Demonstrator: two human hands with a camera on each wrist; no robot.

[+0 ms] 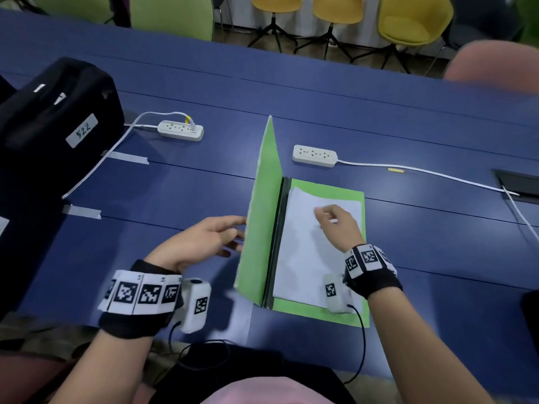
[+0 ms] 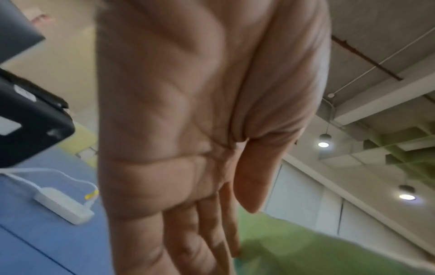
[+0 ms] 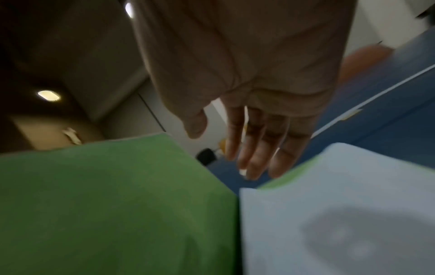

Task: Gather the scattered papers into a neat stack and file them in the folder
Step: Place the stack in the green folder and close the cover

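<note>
A green card folder (image 1: pixel 326 190) is lying open on the blue table (image 1: pixel 180 193), its front cover (image 1: pixel 259 217) standing nearly upright from the dark spine. Inside the folder, on the flat back cover, a stack of white paper sheets (image 1: pixel 303 258) is resting. The left hand (image 1: pixel 204 240), fingers straight and loosely spread, is reaching against the outer face of the upright cover. The right hand (image 1: pixel 338 225) is hovering over the papers, fingers relaxed and holding nothing. Beyond the folder, a white power strip (image 1: pixel 315 156) is sitting on the table.
</note>
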